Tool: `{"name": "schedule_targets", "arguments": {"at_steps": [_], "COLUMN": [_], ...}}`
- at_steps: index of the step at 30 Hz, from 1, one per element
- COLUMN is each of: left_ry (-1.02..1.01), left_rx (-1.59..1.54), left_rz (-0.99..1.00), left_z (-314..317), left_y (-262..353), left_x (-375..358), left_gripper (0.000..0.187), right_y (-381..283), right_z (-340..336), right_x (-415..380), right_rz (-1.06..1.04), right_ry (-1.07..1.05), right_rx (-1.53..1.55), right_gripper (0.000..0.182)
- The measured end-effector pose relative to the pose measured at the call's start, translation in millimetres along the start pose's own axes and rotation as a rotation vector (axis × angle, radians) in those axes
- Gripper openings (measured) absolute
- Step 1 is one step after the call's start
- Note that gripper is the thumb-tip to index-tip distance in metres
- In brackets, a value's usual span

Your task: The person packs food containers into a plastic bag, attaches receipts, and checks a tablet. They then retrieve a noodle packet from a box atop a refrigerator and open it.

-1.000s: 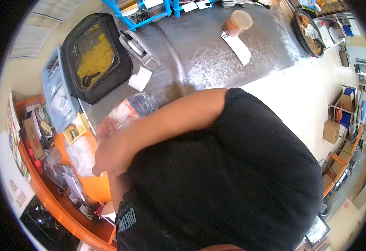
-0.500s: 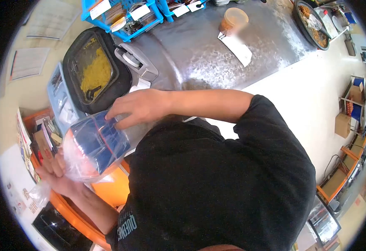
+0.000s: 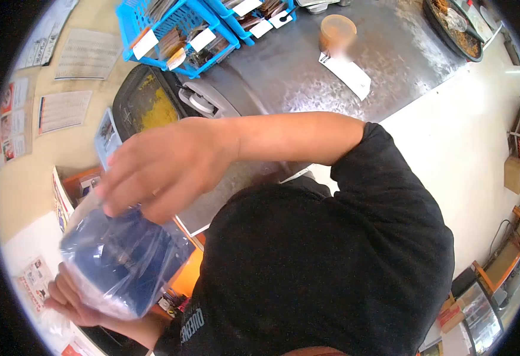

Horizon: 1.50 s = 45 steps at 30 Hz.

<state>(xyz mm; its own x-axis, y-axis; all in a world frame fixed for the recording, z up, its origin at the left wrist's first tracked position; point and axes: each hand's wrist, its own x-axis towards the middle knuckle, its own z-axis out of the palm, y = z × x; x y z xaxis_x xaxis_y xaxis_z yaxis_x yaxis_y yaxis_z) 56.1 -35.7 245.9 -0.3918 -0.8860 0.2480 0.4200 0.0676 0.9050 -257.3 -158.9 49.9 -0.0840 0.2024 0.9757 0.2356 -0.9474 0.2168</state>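
Note:
A clear plastic bag (image 3: 132, 261) with a dark blue, boxy thing inside is held up before me at the lower left. My right hand (image 3: 165, 163) reaches over its top, fingers bent down and pinching the film at the bag's upper edge. Below, my left hand (image 3: 73, 299) has its fingers curled at the bag's lower left side. Pale pinkish film shows between that hand and the blue contents. Behind my right hand stands a dark tray with yellow food (image 3: 159, 110), partly covered by the hand.
A grey tape dispenser (image 3: 203, 98) sits beside the dark tray. Blue baskets (image 3: 180, 56) with labelled packets stand at the back. On the metal counter (image 3: 272, 71) are a round tub (image 3: 337, 32) and a white slip (image 3: 349, 77). A black pan (image 3: 459, 32) holds food at the far right.
My right hand has risen closer to the camera, at the bag's upper edge. The bag and my left hand have shifted lower in view, and the view has turned slightly.

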Motion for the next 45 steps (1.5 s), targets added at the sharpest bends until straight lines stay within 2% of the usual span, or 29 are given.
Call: {"name": "schedule_targets", "arguments": {"at_steps": [1, 3, 5, 6, 7, 8, 9, 10, 12, 13, 14, 16, 18, 20, 21, 22, 23, 24, 26, 27, 28, 29, 30, 33, 37, 39, 41, 42, 45], "left_ry": [-0.312, -0.189, 0.566, 0.471, 0.364, 0.252, 0.135, 0.114, 0.082, 0.062, 0.028, 0.012, -0.057, -0.132, -0.072, -0.011, 0.180, 0.295, 0.519, 0.315, 0.273, 0.239, 0.213, 0.282, 0.330, 0.291, 0.236, 0.166, 0.297], "left_rx": [0.143, 0.111, 0.895, 1.118, 1.336, 1.479, 1.616, 1.812, 1.909, 1.953, 1.986, 1.951, 1.872, 1.760, 1.685, 1.609, 1.379, 1.376, 1.357, 1.431, 1.323, 1.214, 1.108, 1.108, 1.206, 1.302, 1.383, 1.352, 1.409], "left_rz": [-0.007, 0.096, 0.186, 0.191, 0.194, 0.116, 0.034, 0.038, -0.189, -0.307, -0.189, -0.256, -0.223, -0.196, -0.232, -0.263, -0.247, -0.158, 0.030, 0.043, -0.019, -0.083, -0.149, -0.089, 0.030, 0.113, 0.251, 0.296, 0.158], "left_z": [6, 13, 36, 23, 0, -23, -35, -23, 0, 6, 4, -2, -15, -32, -39, -44, -55, -58, -62, -55, -53, -51, -50, -43, -52, -36, -53, -73, -91], "left_y": [-2, 0, 6, 6, 12, 27, 38, 30, 28, 28, 22, 37, 46, 55, 53, 51, 36, 18, -18, -19, -24, -29, -35, -64, -76, -79, -98, -113, -137], "left_x": [10, 10, 40, 60, 80, 96, 109, 113, 101, 95, 89, 79, 69, 56, 50, 43, 28, 26, 20, 24, 27, 31, 35, 36, 18, 11, 1, -8, -38], "left_gripper": [0.052, 0.082, 0.097, 0.096, 0.096, 0.091, 0.087, 0.073, 0.065, 0.062, 0.059, 0.061, 0.064, 0.066, 0.066, 0.065, 0.061, 0.059, 0.056, 0.063, 0.068, 0.073, 0.077, 0.079, 0.073, 0.058, 0.049, 0.054, 0.013], "right_y": [0, -1, 38, 15, -8, -31, -55, -59, -58, -52, -47, -39, -36, -32, -30, -31, -30, -25, -21, -24, -30, -33, -40, -58, -78, -84, -86, -88, -93], "right_z": [-1, -3, 89, 139, 186, 233, 231, 229, 216, 192, 161, 119, 107, 107, 109, 109, 109, 117, 139, 143, 156, 159, 165, 169, 157, 155, 156, 157, 148], "right_x": [2, 6, -51, -80, -105, -130, -132, -144, -172, -173, -163, -131, -111, -82, -75, -73, -72, -68, -90, -97, -112, -109, -110, -113, -113, -120, -131, -151, -146], "right_rz": [0.359, 1.078, 1.373, 1.268, 1.027, 0.752, 0.768, 1.005, 1.445, 1.371, 1.274, 1.309, 0.978, 0.781, 0.677, 0.789, 0.888, 0.969, 0.995, 1.185, 1.206, 1.232, 1.366, 1.649, 1.979, 2.101, 2.197, 2.204, 2.198], "right_ry": [0.047, 0.140, 0.336, -0.070, -0.534, -0.863, -1.249, -1.071, -0.679, -0.573, -0.460, -0.414, -0.187, -0.094, -0.049, 0.024, 0.094, 0.159, 0.226, 0.210, 0.335, 0.349, 0.432, 0.431, 0.226, 0.160, 0.172, 0.267, 0.386], "right_rx": [0.082, 0.259, 0.642, 0.795, 0.936, 1.046, 1.424, 1.410, 1.335, 0.957, 0.589, 0.479, 0.187, 0.044, -0.022, 0.121, 0.292, 0.495, 0.685, 0.796, 0.859, 0.903, 1.048, 1.319, 1.632, 1.675, 1.621, 1.556, 1.498], "right_gripper": [0.014, 0.016, 0.012, 0.016, 0.022, 0.029, 0.032, 0.031, 0.029, 0.033, 0.037, 0.071, 0.076, 0.087, 0.093, 0.099, 0.104, 0.110, 0.107, 0.103, 0.102, 0.095, 0.083, 0.077, 0.072, 0.071, 0.071, 0.073, 0.083]}}
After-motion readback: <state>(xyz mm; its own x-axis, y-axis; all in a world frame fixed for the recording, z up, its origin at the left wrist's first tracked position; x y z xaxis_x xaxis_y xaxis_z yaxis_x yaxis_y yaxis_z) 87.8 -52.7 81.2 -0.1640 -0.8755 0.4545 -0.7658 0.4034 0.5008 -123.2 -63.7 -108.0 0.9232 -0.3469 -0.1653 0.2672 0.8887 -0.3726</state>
